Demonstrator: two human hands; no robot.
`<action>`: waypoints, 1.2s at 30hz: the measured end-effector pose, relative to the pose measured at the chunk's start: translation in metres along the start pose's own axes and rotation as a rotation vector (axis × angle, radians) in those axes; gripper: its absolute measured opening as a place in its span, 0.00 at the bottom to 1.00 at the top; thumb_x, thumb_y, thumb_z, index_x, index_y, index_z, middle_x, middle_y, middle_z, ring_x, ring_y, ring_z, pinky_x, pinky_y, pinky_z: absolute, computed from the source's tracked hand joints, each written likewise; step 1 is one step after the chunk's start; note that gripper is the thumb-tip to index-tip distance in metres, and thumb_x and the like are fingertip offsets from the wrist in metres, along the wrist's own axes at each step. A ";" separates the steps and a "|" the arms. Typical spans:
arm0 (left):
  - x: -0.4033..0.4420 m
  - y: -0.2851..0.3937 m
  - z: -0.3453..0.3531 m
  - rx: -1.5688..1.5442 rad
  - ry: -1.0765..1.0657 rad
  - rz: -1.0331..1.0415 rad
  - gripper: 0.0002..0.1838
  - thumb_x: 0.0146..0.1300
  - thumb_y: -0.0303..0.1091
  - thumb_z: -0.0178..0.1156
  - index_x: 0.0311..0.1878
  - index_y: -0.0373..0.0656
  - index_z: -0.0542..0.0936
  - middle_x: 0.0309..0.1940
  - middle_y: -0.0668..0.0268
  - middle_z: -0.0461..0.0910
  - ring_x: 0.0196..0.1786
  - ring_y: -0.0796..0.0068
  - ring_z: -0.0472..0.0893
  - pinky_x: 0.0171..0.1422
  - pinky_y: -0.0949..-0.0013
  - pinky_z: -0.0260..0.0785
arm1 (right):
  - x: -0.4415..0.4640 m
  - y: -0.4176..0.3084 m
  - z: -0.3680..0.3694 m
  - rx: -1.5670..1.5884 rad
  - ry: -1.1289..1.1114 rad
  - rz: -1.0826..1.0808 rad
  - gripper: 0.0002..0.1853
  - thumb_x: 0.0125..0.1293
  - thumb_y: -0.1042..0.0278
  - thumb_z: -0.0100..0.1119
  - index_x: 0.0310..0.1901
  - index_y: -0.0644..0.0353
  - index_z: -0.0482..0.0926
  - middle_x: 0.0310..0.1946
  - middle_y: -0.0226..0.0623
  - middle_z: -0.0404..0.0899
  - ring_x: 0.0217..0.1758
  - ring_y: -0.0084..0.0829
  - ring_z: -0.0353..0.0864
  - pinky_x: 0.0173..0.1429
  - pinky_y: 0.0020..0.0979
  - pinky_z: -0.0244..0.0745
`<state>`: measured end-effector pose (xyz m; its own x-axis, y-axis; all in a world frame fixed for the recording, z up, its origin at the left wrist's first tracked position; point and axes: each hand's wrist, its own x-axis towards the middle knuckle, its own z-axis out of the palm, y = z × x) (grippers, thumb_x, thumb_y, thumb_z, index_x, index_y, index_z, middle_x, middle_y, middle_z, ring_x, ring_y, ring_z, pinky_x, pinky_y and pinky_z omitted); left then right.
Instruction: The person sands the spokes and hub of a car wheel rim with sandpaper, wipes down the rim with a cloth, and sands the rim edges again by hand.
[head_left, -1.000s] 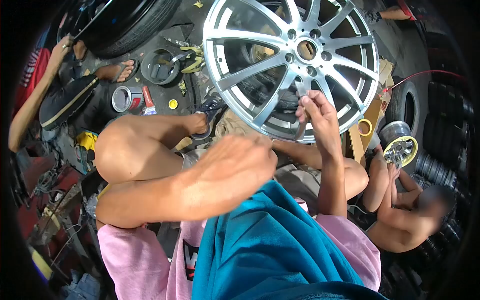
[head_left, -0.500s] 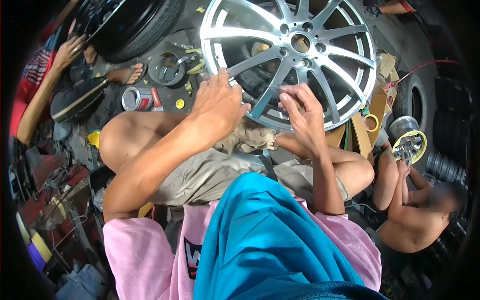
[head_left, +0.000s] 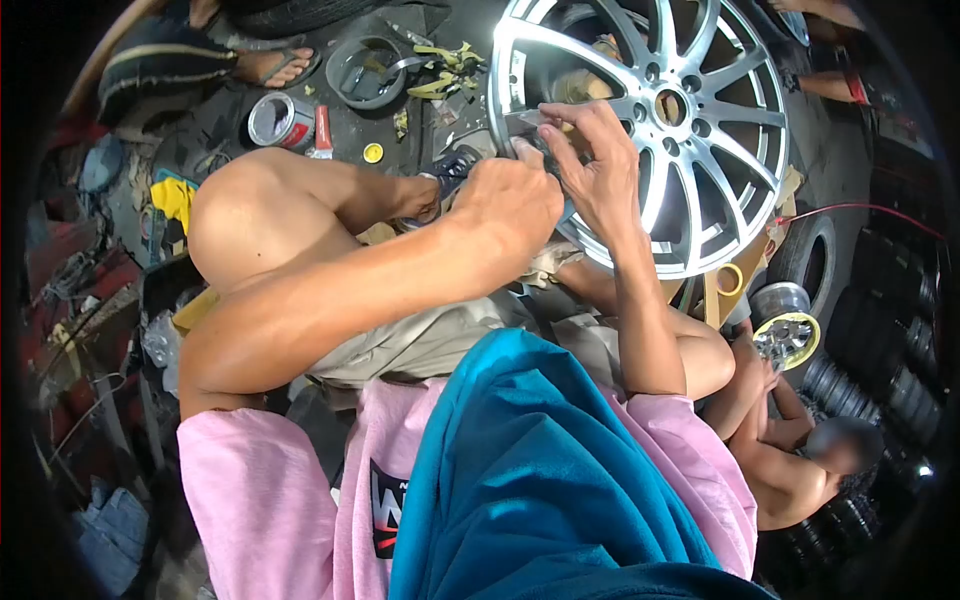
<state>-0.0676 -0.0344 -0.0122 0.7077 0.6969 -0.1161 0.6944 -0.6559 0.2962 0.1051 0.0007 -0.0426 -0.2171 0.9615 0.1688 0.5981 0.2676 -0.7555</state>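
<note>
Head view: silver wheel (head_left: 655,130) is seen just ahead of bent legs (head_left: 265,215), its near L edge overlapped by both hands. L hand (head_left: 505,212) is held w/ fingers curled, R hand (head_left: 598,175) w/ fingers bent; whether anything's pinched can't be told. Paint can (head_left: 281,122) & grey bowl (head_left: 370,102) are seen farther L.

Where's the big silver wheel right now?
In the head view, the silver wheel is at upper right of centre, with the left hand and right hand by its left side.
</note>
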 end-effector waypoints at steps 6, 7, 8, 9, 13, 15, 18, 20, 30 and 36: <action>-0.018 -0.002 -0.004 -0.221 0.067 0.031 0.15 0.71 0.32 0.65 0.45 0.24 0.81 0.62 0.12 0.71 0.39 0.43 0.89 0.43 0.53 0.82 | 0.010 0.010 0.010 -0.114 -0.034 -0.142 0.11 0.70 0.71 0.72 0.53 0.57 0.90 0.43 0.40 0.81 0.41 0.45 0.86 0.45 0.43 0.81; -0.020 -0.003 0.000 -0.229 0.071 0.025 0.15 0.71 0.32 0.65 0.45 0.24 0.81 0.62 0.12 0.71 0.39 0.43 0.89 0.43 0.53 0.82 | 0.012 0.011 0.010 -0.131 -0.032 -0.166 0.11 0.70 0.71 0.72 0.53 0.57 0.90 0.43 0.40 0.81 0.42 0.45 0.86 0.45 0.42 0.81; -0.024 -0.005 0.006 -0.219 0.174 0.067 0.14 0.71 0.32 0.64 0.44 0.26 0.80 0.61 0.12 0.72 0.38 0.45 0.88 0.43 0.53 0.81 | 0.012 0.012 0.011 -0.138 -0.029 -0.175 0.11 0.70 0.71 0.72 0.53 0.57 0.91 0.43 0.40 0.81 0.42 0.44 0.87 0.46 0.42 0.82; -0.026 -0.006 0.009 -0.206 0.277 0.110 0.13 0.71 0.31 0.64 0.43 0.27 0.80 0.61 0.11 0.72 0.37 0.46 0.87 0.44 0.52 0.80 | 0.013 0.012 0.011 -0.139 -0.036 -0.176 0.11 0.70 0.71 0.72 0.53 0.57 0.91 0.43 0.40 0.81 0.42 0.44 0.87 0.46 0.42 0.82; -0.025 -0.007 0.011 -0.193 0.311 0.118 0.11 0.71 0.31 0.63 0.42 0.29 0.79 0.60 0.11 0.72 0.35 0.48 0.86 0.44 0.53 0.78 | 0.015 0.015 0.012 -0.146 -0.044 -0.175 0.11 0.69 0.71 0.72 0.52 0.57 0.91 0.43 0.40 0.81 0.42 0.43 0.87 0.46 0.41 0.82; -0.022 -0.005 0.005 -0.248 0.187 0.049 0.11 0.70 0.31 0.64 0.42 0.29 0.79 0.60 0.10 0.71 0.35 0.47 0.86 0.43 0.53 0.79 | 0.015 0.017 0.012 -0.158 -0.034 -0.200 0.11 0.69 0.72 0.72 0.52 0.57 0.91 0.43 0.40 0.81 0.42 0.43 0.87 0.46 0.41 0.82; -0.019 -0.005 0.000 -0.287 0.116 0.016 0.12 0.70 0.31 0.64 0.41 0.28 0.79 0.61 0.08 0.70 0.34 0.46 0.86 0.43 0.51 0.79 | 0.016 0.015 0.013 -0.132 -0.038 -0.187 0.11 0.69 0.72 0.72 0.52 0.57 0.91 0.42 0.40 0.81 0.42 0.43 0.87 0.46 0.41 0.82; -0.018 -0.005 -0.001 -0.289 0.104 0.013 0.12 0.70 0.31 0.64 0.41 0.28 0.79 0.60 0.07 0.69 0.34 0.45 0.87 0.42 0.51 0.79 | 0.017 0.014 0.012 -0.168 -0.045 -0.217 0.11 0.69 0.72 0.72 0.52 0.58 0.91 0.42 0.41 0.81 0.42 0.45 0.87 0.46 0.42 0.82; -0.018 -0.006 0.000 -0.265 0.160 0.042 0.14 0.70 0.32 0.65 0.40 0.25 0.79 0.58 0.04 0.67 0.34 0.41 0.88 0.41 0.51 0.82 | 0.021 0.013 0.007 -0.158 -0.103 -0.190 0.11 0.69 0.72 0.71 0.52 0.57 0.91 0.42 0.40 0.80 0.43 0.46 0.86 0.49 0.43 0.82; -0.018 -0.007 0.001 -0.253 0.192 0.051 0.14 0.70 0.31 0.66 0.40 0.25 0.79 0.58 0.03 0.67 0.33 0.41 0.88 0.39 0.51 0.82 | 0.021 0.017 0.008 -0.106 -0.105 -0.185 0.11 0.69 0.72 0.71 0.52 0.57 0.91 0.42 0.40 0.80 0.43 0.45 0.86 0.49 0.44 0.81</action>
<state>-0.0846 -0.0426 -0.0128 0.6868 0.7225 0.0786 0.5872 -0.6154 0.5258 0.1048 0.0249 -0.0566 -0.4064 0.8851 0.2269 0.6169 0.4490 -0.6465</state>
